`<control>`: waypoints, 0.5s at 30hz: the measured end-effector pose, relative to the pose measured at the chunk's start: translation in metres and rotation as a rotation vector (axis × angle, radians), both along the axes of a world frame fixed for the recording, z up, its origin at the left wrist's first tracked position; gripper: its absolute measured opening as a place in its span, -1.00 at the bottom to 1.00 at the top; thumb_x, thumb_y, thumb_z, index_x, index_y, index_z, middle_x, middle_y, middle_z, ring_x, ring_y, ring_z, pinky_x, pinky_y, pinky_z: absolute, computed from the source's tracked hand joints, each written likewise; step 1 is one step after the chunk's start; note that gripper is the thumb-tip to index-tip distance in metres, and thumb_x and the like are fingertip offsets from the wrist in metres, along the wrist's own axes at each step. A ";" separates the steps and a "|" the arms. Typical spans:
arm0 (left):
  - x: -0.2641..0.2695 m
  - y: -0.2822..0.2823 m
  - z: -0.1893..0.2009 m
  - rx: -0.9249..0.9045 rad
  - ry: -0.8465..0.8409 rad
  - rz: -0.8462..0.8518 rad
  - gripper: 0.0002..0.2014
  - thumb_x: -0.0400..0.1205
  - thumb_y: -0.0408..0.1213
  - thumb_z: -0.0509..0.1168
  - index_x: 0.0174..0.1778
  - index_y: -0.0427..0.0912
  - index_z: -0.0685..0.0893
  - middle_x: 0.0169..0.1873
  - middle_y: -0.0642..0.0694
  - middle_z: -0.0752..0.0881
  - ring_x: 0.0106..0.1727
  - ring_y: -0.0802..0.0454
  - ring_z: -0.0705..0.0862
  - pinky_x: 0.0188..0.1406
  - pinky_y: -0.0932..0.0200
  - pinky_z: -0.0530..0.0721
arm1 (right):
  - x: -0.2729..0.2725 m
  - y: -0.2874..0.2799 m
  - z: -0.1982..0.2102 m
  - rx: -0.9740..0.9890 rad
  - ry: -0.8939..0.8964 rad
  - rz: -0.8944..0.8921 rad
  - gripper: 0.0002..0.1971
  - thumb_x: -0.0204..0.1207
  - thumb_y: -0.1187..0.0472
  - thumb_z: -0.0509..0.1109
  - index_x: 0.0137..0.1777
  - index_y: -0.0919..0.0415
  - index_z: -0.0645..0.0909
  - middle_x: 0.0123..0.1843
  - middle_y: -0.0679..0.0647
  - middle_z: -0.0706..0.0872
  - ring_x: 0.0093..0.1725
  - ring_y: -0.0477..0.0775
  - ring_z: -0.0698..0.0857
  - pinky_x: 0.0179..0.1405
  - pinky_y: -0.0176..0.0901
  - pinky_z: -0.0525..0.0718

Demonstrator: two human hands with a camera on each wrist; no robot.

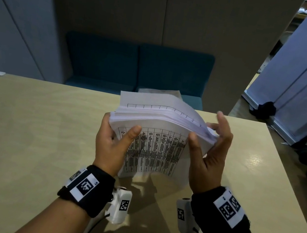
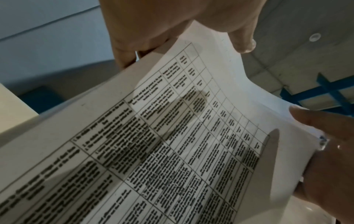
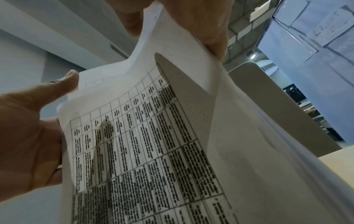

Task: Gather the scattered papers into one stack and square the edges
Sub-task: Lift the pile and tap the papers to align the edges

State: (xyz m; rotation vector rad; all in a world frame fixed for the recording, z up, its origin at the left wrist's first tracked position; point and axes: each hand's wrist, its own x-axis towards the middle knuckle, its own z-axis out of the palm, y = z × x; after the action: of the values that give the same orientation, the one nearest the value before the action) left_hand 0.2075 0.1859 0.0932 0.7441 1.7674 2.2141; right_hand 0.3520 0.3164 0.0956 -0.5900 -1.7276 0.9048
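1. Gripping the paper stack at its 9 o'clock edge, the left hand lays its thumb on the printed table grid.
2. Thin white sheets stand upright, bowed, bottom edge near the smooth tan table.
3. At 3 o'clock the right hand pinches it, outer fingers loosely extended.

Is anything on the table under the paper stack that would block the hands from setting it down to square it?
Nothing visible does. The left hand and right hand grip the paper stack upright by its sides, and the table around its lower edge shows only shadow. The patch right behind the stack is hidden.
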 end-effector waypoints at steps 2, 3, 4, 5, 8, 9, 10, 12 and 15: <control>-0.001 0.001 0.001 0.009 -0.001 0.010 -0.29 0.26 0.34 0.53 0.18 0.00 0.54 -0.03 0.21 0.80 0.05 0.23 0.76 -0.03 0.36 0.69 | -0.001 0.000 -0.001 0.042 0.055 -0.040 -0.34 0.59 0.11 0.31 0.57 -0.29 0.06 0.29 0.09 0.36 0.36 0.18 0.48 0.33 0.08 0.61; -0.001 0.001 0.001 0.012 0.003 0.017 -0.30 0.26 0.34 0.52 0.17 -0.01 0.54 -0.04 0.21 0.80 0.04 0.24 0.76 -0.04 0.37 0.68 | -0.001 0.000 -0.002 0.088 0.060 -0.063 -0.34 0.61 0.16 0.29 0.58 -0.26 0.07 0.29 0.09 0.32 0.39 0.11 0.44 0.41 -0.09 0.53; -0.001 0.001 0.000 0.013 0.008 0.025 -0.31 0.26 0.34 0.52 0.15 -0.01 0.55 -0.05 0.19 0.80 0.02 0.24 0.76 -0.05 0.38 0.68 | -0.001 0.001 -0.003 0.147 0.036 -0.086 -0.38 0.62 0.20 0.27 0.58 -0.22 0.12 0.29 0.12 0.30 0.41 0.00 0.39 0.42 -0.25 0.46; -0.001 0.001 0.000 0.012 0.009 0.035 -0.31 0.26 0.35 0.52 0.14 0.00 0.55 -0.06 0.15 0.80 0.01 0.23 0.77 -0.05 0.37 0.68 | -0.001 0.002 -0.003 0.199 -0.010 -0.101 -0.44 0.63 0.23 0.26 0.56 -0.16 0.21 0.29 0.17 0.30 0.41 -0.10 0.35 0.41 -0.35 0.43; -0.002 0.003 0.002 0.010 0.009 0.063 -0.31 0.24 0.38 0.51 0.12 0.02 0.55 -0.03 0.00 0.76 -0.02 0.22 0.77 -0.10 0.35 0.69 | -0.001 0.005 -0.001 0.263 -0.098 -0.100 -0.64 0.62 0.22 0.31 0.39 -0.05 0.53 0.31 0.15 0.31 0.35 -0.03 0.39 0.31 -0.14 0.55; -0.002 0.003 0.003 0.013 0.011 0.064 -0.31 0.24 0.39 0.50 0.11 0.01 0.55 -0.03 -0.02 0.75 -0.04 0.24 0.76 -0.12 0.36 0.69 | 0.000 0.005 0.001 0.270 -0.101 -0.094 -0.66 0.60 0.23 0.35 0.35 -0.02 0.59 0.32 0.13 0.31 0.33 0.00 0.41 0.27 -0.12 0.56; -0.001 0.004 0.004 0.022 0.016 0.065 -0.32 0.24 0.39 0.49 0.10 0.00 0.54 -0.05 -0.02 0.74 -0.07 0.28 0.76 -0.14 0.39 0.69 | -0.001 0.006 0.000 0.272 -0.102 -0.094 -0.67 0.57 0.22 0.38 0.32 0.00 0.61 0.32 0.11 0.31 0.31 0.02 0.42 0.26 -0.14 0.56; 0.000 0.006 0.007 0.037 0.020 0.086 -0.29 0.23 0.42 0.47 0.08 -0.04 0.53 -0.09 0.00 0.72 -0.14 0.33 0.74 -0.20 0.43 0.67 | -0.001 0.005 0.000 0.266 -0.106 -0.103 -0.66 0.55 0.18 0.40 0.33 0.04 0.60 0.32 0.12 0.30 0.31 0.03 0.42 0.28 -0.27 0.49; -0.001 0.008 0.012 0.041 -0.001 0.152 -0.22 0.18 0.51 0.43 0.04 -0.05 0.53 -0.14 -0.03 0.70 -0.22 0.30 0.72 -0.27 0.42 0.65 | 0.000 0.003 0.001 0.259 -0.133 -0.095 -0.69 0.54 0.18 0.41 0.29 0.03 0.64 0.33 0.19 0.32 0.36 -0.16 0.34 0.31 -0.47 0.38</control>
State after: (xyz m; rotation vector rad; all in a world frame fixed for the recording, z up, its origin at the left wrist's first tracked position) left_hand 0.2067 0.1937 0.1053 0.6356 1.8401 2.3534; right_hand 0.3522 0.3197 0.0961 -0.5634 -1.8828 0.5739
